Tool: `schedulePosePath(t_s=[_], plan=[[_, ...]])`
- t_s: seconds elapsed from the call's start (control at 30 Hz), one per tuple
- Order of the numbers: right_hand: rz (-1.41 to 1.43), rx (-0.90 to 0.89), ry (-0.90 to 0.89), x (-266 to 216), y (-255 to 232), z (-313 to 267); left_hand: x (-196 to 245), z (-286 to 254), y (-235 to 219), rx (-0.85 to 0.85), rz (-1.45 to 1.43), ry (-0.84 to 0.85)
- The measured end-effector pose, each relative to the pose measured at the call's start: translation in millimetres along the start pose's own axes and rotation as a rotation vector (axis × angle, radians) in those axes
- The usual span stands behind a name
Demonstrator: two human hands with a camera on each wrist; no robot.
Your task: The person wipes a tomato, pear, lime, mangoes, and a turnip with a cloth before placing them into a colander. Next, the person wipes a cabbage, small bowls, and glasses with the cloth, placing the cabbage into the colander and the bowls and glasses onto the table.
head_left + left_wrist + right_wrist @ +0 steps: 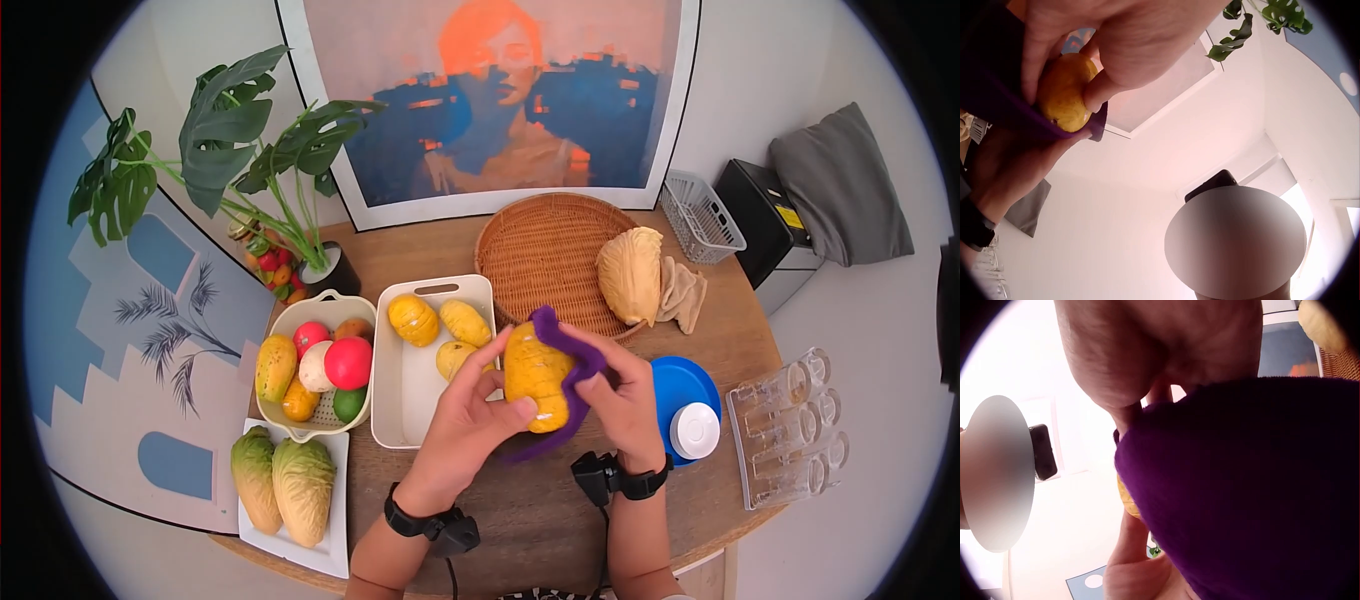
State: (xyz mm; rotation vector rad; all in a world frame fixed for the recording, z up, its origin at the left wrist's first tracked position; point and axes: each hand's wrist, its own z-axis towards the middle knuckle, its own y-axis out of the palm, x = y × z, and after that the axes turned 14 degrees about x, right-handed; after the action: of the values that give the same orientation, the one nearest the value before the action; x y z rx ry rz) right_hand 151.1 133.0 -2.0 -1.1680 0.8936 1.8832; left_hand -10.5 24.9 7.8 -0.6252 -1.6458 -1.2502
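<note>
In the head view, a yellow oval fruit (533, 372) with a shiny surface is held up over the table between both hands. My left hand (468, 420) grips its left side, thumb across the lower front. A purple cloth (578, 395) lies along the fruit's right side, and my right hand (622, 408) holds the fruit through it. The left wrist view shows the fruit (1065, 94) with the left fingers and thumb around it and the cloth beneath. In the right wrist view the cloth (1241, 487) hides most of the fruit.
A white tray (408, 405) of yellow fruit stands left of the hands, beside a colander (330, 305) of mixed produce. Cabbages (302, 490) lie on a white plate. A wicker basket (540, 265) is behind. To the right are a blue plate (678, 375) and a glass rack (742, 460).
</note>
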Motion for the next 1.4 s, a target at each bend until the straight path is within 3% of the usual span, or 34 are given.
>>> schedulePosePath(t_s=[0.17,0.37,0.47,0.6,0.67,0.8,0.93,1.13,1.23,1.3,1.33,1.4], plan=[[-0.018,0.12,0.074,3,10,0,-1,2,5,0.017,-0.07,-0.13],[0.031,0.37,-0.104,13,21,0,0,3,1,0.0,-0.078,-0.138],[-0.068,0.325,-0.174,13,16,0,-3,3,3,0.012,-0.133,-0.135],[-0.025,0.145,-0.19,10,18,1,-3,8,-4,0.046,-0.205,-0.104],[-0.156,-0.008,-0.242,5,19,1,-1,11,-9,0.087,-0.262,-0.103],[0.012,0.018,-0.149,10,21,0,-1,11,-9,0.071,-0.271,-0.113],[-0.013,0.009,-0.191,5,15,2,-1,3,-1,0.051,-0.226,-0.104],[0.024,-0.018,-0.053,-5,7,0,-4,-2,1,-0.111,-0.052,-0.025],[0.015,-0.005,0.001,-7,12,0,-5,-4,3,-0.123,0.094,0.058],[-0.005,-0.008,0.052,-5,13,1,-1,-5,4,-0.036,0.561,0.336],[-0.004,-0.008,0.052,-5,13,0,1,-6,4,-0.037,0.562,0.335],[-0.033,0.003,0.032,-5,13,1,4,-7,5,-0.042,0.815,0.604]])
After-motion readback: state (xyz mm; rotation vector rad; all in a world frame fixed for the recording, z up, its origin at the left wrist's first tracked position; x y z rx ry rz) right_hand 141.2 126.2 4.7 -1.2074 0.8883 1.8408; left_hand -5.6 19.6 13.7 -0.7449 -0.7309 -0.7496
